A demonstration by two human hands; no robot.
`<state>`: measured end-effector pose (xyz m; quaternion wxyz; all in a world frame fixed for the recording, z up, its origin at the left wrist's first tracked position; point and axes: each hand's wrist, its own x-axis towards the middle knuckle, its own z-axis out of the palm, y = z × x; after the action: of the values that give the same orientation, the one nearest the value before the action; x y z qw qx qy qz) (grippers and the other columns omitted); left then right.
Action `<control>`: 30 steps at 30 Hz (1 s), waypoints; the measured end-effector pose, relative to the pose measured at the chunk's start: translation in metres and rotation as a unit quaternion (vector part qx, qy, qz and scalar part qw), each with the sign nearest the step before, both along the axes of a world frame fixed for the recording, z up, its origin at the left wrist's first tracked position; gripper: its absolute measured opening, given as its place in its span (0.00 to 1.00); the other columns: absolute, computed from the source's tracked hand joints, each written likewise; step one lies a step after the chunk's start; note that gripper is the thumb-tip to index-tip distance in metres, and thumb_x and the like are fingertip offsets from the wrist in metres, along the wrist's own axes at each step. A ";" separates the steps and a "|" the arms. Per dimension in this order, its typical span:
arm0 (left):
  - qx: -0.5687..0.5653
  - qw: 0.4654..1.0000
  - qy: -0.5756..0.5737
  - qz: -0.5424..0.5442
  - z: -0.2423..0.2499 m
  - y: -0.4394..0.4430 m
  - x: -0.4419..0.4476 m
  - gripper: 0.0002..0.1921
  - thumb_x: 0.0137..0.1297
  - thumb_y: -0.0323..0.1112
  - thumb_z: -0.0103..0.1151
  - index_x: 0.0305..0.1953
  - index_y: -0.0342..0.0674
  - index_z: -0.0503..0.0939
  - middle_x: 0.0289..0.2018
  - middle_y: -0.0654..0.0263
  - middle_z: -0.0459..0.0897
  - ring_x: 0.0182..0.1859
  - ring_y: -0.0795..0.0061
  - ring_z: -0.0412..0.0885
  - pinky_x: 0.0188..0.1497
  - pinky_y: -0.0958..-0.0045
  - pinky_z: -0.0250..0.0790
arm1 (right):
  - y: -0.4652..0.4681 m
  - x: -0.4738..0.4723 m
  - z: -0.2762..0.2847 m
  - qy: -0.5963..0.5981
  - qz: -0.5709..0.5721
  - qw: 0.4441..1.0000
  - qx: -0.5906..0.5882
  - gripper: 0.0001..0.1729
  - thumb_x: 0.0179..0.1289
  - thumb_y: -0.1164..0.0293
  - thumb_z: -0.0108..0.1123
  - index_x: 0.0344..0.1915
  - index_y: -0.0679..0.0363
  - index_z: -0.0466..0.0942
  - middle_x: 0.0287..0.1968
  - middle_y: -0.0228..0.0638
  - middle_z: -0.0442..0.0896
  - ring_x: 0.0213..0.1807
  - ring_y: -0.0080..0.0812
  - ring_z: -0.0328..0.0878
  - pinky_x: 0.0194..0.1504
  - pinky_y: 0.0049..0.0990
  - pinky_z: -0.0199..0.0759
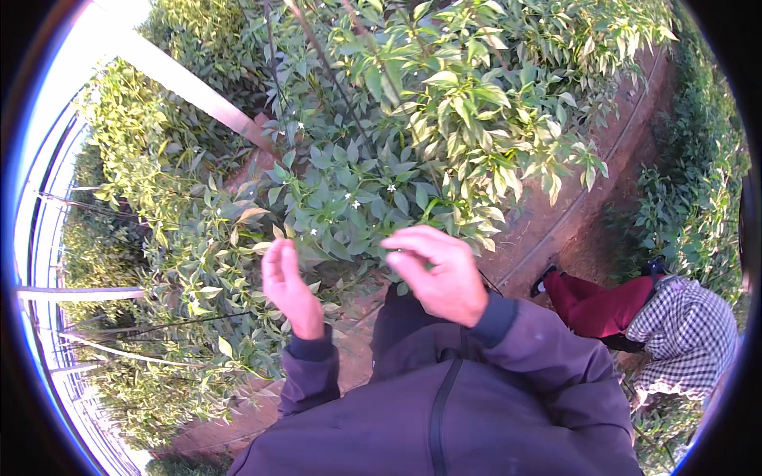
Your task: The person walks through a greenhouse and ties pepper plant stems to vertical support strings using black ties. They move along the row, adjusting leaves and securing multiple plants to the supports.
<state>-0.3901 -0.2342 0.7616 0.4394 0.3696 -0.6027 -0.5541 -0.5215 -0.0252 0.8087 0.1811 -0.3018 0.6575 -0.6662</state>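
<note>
Both my hands are raised in front of the dark jacket [381, 434], over pepper plants [357, 184] with broad green leaves and small white flowers [356, 204]. My left hand [290, 288] points up beside the lower leaves, with nothing visible in it. To its right, my right hand [440, 273] is bent at the wrist, its thumb and fingers curved with a gap between them. No object shows in that gap. Leaves lie just beyond the fingertips of both hands; whether any touch them I cannot tell.
At the right, a person [684, 333] in a checked top and dark red trousers bends towards another plant row [684, 172]. A thin hose [571, 208] runs along the reddish soil path [530, 232]. A pale post [190, 89] and dark strings [333, 71] stand among the plants.
</note>
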 end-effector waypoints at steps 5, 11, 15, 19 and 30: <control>-0.057 0.978 0.008 -0.201 0.031 0.099 -0.040 0.10 0.73 0.21 0.59 0.53 0.33 0.82 0.47 0.66 0.87 0.49 0.80 0.83 0.55 0.77 0.75 | 0.111 -0.005 -0.052 -0.147 -0.129 0.980 0.037 0.09 0.71 0.77 0.66 0.48 0.66 0.87 0.40 0.29 0.87 0.37 0.16 0.79 0.40 0.18 0.74; 0.024 0.934 -0.007 -0.356 0.017 0.164 -0.104 0.12 0.74 0.24 0.61 0.56 0.33 0.82 0.47 0.67 0.88 0.49 0.81 0.84 0.55 0.78 0.75 | 0.200 -0.010 -0.091 -0.210 -0.205 0.955 0.028 0.09 0.72 0.76 0.65 0.49 0.66 0.86 0.35 0.24 0.86 0.33 0.13 0.76 0.37 0.18 0.73; 0.052 0.917 -0.003 -0.396 -0.005 0.193 -0.149 0.13 0.72 0.26 0.64 0.55 0.34 0.82 0.45 0.67 0.87 0.47 0.81 0.83 0.53 0.77 0.75 | 0.245 -0.017 -0.109 -0.243 -0.251 0.937 0.024 0.11 0.72 0.74 0.65 0.50 0.65 0.86 0.36 0.26 0.87 0.32 0.14 0.77 0.34 0.18 0.73; -0.002 0.912 -0.014 -0.410 -0.012 0.209 -0.203 0.15 0.72 0.27 0.65 0.57 0.31 0.80 0.45 0.67 0.87 0.46 0.81 0.83 0.51 0.78 0.76 | 0.276 -0.033 -0.120 -0.283 -0.294 0.911 0.048 0.10 0.73 0.73 0.64 0.50 0.65 0.85 0.37 0.27 0.88 0.30 0.14 0.77 0.32 0.17 0.74; -0.164 0.943 -0.143 -0.251 -0.050 0.225 -0.368 0.30 0.61 0.43 0.77 0.58 0.31 0.77 0.41 0.63 0.83 0.35 0.76 0.81 0.42 0.71 0.76 | 0.312 -0.165 -0.153 -0.332 -0.318 0.883 0.097 0.14 0.75 0.68 0.63 0.54 0.62 0.83 0.39 0.28 0.88 0.30 0.15 0.77 0.31 0.17 0.74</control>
<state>-0.7580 -0.0089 0.7111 0.2497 0.2045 -0.8148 -0.4817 -0.6869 0.2863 0.6557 0.1953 0.1814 0.6807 -0.6824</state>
